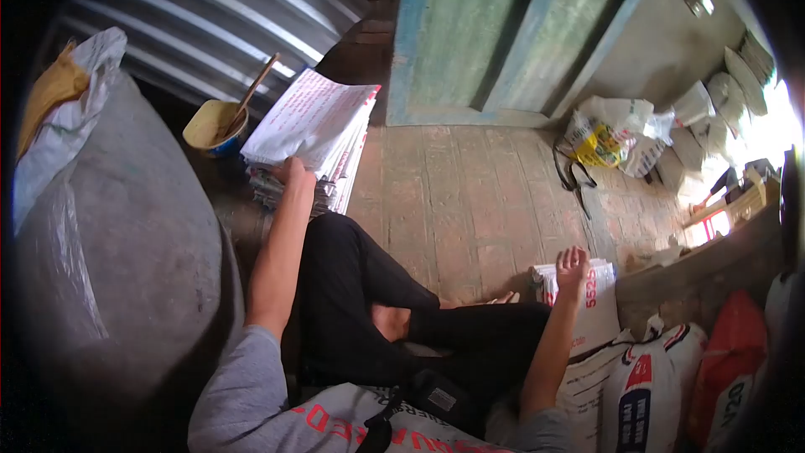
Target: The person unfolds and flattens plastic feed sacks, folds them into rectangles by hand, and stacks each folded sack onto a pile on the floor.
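Observation:
My left hand (293, 173) is at the near edge of a tall stack of white sheets (306, 122) printed in red. Its fingers are closed on the edge of the top sheet, partly hidden by the hand itself. The stack's lower layers look uneven. Over on the other side, my right hand (573, 263) is raised, with its fingers loosely bent and a little apart, and nothing shows in it. Just behind and below that hand lies a second pile of white sheets (595, 306) with red figures on the top one.
A yellowish tub (210, 127) holding a wooden stick (253, 88) stands beside the tall stack. Grey covered bulk (126, 201) rises at left. Printed sacks (650, 386) crowd the lower right. A blue-green door panel (453, 42), plastic bags (608, 130) and a dark strap (574, 176) lie beyond the brick floor (470, 193).

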Demonstrator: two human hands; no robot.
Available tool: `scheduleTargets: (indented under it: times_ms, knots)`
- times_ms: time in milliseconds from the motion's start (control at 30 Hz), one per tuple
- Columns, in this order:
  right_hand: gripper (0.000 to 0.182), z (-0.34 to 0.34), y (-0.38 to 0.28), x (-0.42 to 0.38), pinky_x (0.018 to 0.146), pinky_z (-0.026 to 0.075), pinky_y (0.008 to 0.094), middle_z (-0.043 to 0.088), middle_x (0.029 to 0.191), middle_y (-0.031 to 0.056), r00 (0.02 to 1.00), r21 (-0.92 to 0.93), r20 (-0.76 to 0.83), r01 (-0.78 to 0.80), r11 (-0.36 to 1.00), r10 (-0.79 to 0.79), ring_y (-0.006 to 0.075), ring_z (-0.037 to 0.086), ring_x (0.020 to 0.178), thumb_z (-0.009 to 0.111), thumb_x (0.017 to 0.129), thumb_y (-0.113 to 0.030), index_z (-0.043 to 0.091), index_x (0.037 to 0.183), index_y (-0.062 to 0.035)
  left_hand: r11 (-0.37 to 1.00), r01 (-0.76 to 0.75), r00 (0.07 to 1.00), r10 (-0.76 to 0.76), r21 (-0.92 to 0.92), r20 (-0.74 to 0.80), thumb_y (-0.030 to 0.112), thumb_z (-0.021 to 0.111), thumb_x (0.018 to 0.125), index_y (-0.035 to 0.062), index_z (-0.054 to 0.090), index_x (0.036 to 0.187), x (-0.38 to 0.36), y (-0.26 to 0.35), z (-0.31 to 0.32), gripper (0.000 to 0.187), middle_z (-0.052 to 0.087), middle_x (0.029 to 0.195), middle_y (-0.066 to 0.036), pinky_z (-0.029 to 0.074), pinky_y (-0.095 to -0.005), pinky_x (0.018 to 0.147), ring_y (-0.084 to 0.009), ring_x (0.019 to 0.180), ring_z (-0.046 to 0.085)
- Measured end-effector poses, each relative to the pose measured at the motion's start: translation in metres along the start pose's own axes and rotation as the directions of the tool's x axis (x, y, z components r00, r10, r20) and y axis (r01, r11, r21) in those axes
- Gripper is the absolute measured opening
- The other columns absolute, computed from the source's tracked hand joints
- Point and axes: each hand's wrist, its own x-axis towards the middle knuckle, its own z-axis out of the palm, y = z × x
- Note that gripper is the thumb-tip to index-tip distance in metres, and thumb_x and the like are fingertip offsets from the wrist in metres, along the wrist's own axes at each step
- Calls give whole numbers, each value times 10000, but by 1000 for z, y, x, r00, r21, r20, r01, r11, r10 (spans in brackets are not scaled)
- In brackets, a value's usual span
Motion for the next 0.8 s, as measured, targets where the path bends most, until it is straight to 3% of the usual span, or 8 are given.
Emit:
scheduleTargets:
  times_ms: [167,233,333,433,533,567,633,800]
  knots:
    - [409,-118,-42,27,693,506,411,556,880,75,691,498,-589,-100,861,420,221,564,784,651,762,-131,446,1112,-79,973,29,998,-40,228,42,-29,539,820,-70,250,1398,16,-21,10,648,404,1364,-255,459,-509,983,-400,1213,483]
    - [651,-142,-36,-16,590,479,469,610,843,139,836,-466,-549,-312,828,6,249,597,675,694,698,15,368,1255,-70,955,1,999,-12,297,34,-12,549,825,-71,235,1404,4,-25,18,661,388,1369,-268,444,-511,996,-408,1224,468]
    - [831,-169,-29,-37,527,461,564,666,863,227,819,-673,-568,-400,622,-87,312,645,630,720,700,75,305,1405,-68,911,-35,981,111,412,-162,14,564,833,-74,213,1413,-33,-11,25,683,364,1378,-288,421,-513,1014,-420,1242,445]
    - [483,-125,-45,-84,864,416,506,551,1207,255,677,-299,-731,-430,852,85,362,556,1017,565,867,-177,446,1309,-24,846,-229,858,409,482,-310,39,578,841,-77,191,1423,-98,15,31,708,340,1386,-307,399,-515,1032,-433,1259,422]
    - [426,-116,-41,-95,1012,392,449,496,1348,252,611,287,-736,-107,952,290,353,510,1175,477,928,-257,504,1262,6,411,-863,499,781,294,375,101,593,883,-34,274,1424,-153,8,24,643,354,1398,-280,314,-501,1076,-401,1274,413]
    - [424,-118,-34,-90,1012,394,445,498,1347,249,622,451,-710,43,891,329,345,514,1173,468,933,-254,501,1264,8,275,-956,280,758,101,589,91,576,896,-30,338,1402,-158,-3,21,573,399,1389,-243,329,-493,1067,-377,1253,445]
    - [450,-111,-22,-103,1052,365,388,462,1395,227,678,246,-727,108,963,109,318,486,1225,460,940,-261,482,1304,3,465,-885,205,426,-19,881,65,525,918,-14,437,1346,-171,-39,18,445,476,1378,-160,400,-433,1014,-318,1214,505]
    - [497,-95,-33,-110,1048,376,386,447,1410,226,680,305,-731,240,922,64,316,497,1222,512,917,-264,458,1317,26,670,-722,53,-198,175,979,66,562,894,17,478,1322,-212,-60,18,439,494,1321,-161,470,-366,912,-260,1074,581]
